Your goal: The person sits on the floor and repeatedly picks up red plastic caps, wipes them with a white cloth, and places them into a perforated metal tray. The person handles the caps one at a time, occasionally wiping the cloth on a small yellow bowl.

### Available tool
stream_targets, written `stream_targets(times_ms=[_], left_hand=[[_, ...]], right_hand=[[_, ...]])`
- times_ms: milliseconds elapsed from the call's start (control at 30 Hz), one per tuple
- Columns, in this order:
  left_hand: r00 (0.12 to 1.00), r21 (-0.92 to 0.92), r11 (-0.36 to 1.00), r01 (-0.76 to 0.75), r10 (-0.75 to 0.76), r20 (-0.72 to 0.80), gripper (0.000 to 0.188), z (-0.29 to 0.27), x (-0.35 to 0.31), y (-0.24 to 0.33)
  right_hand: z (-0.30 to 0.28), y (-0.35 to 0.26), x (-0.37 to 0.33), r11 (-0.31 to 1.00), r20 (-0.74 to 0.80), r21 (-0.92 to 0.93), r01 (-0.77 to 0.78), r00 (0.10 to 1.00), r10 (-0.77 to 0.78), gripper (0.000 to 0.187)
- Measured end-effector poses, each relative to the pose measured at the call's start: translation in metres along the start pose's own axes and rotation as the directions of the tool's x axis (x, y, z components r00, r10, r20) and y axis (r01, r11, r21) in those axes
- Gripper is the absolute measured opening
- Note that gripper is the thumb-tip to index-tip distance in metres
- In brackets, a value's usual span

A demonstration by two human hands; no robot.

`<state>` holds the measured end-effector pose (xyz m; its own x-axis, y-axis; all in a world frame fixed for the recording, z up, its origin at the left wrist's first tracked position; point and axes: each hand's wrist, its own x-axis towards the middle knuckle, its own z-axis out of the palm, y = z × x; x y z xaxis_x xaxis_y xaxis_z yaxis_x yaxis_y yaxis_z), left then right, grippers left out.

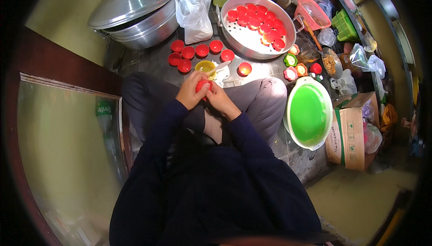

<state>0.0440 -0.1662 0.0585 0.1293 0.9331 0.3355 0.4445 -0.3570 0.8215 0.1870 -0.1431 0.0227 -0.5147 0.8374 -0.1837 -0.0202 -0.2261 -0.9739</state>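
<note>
Just fingers (201, 89) round red cup (203, 85)

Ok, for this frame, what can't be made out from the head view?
- The red cup: mostly covered by the left hand and right hand, so its inside cannot be seen.
- The big metal pot: its lid hides whatever is inside.
- The white plastic bag: opaque, contents unseen.
- The shelf at the right: bent and blurred by the fisheye rim, items too small to tell.
</note>
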Motion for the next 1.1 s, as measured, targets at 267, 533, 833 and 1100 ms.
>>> stream_targets(times_ms=[267, 533, 833, 1100], left_hand=[[0.895, -0.214, 0.891, 0.4, -0.43, -0.117, 0.035, -0.019, -0.001, -0.019], [0.882, 0.232, 0.851, 0.471, -0.461, -0.1, 0.043, -0.022, 0.025, -0.082], [0.68, -0.137, 0.676, 0.724, -0.665, 0.308, 0.043, 0.017, 0.056, -0.088], [0.762, -0.264, 0.715, 0.647, -0.621, 0.185, 0.049, 0.013, 0.054, -0.102]], right_hand=[[-0.048, -0.003, 0.009, 0.923, -0.461, -0.379, -0.075, 0.879, -0.118, 0.035], [-0.061, 0.035, 0.074, 0.911, -0.458, -0.402, 0.096, 0.84, -0.291, 0.027], [-0.06, 0.001, 0.046, 0.578, -0.39, -0.814, -0.056, 0.791, -0.472, 0.02], [-0.065, -0.024, 0.028, 0.601, -0.38, -0.796, 0.07, 0.716, -0.586, 0.014]])
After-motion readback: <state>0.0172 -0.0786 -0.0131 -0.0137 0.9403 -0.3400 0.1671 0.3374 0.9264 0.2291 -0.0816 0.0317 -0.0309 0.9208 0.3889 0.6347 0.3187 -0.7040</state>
